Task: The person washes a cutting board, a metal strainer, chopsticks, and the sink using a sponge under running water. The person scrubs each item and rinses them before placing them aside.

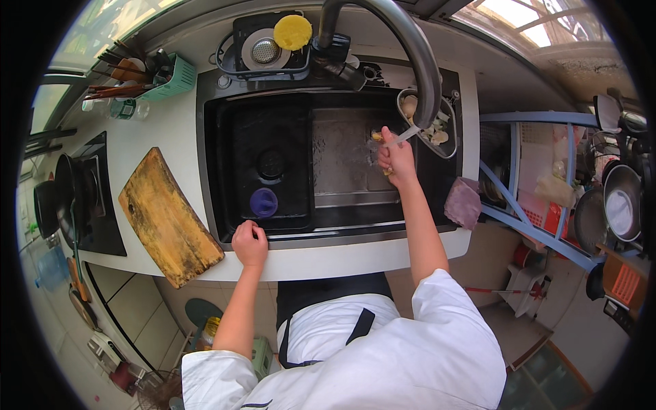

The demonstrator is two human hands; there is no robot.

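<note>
My right hand [398, 156] is closed around a small yellowish item [377, 137], mostly covered by my fingers, perhaps a food piece. A stream of water [407, 135] from the curved metal faucet [429, 87] runs onto this hand over the black sink [220, 154]. My left hand [250, 243] rests loosely curled on the sink's front rim, with nothing visible in it. Just beyond it, a round purple item [264, 202] lies in the left part of the sink. A triangular strainer basket [453, 148] holding eggshells and food scraps sits at the sink's right corner.
A worn wooden cutting board [169, 220] lies left of the sink, overhanging the counter. Behind the sink, a rack [225, 64] carries a yellow sponge [292, 32] and a metal strainer. A purple cloth [462, 202] lies right. A blue-framed shelf [533, 230] holds pans.
</note>
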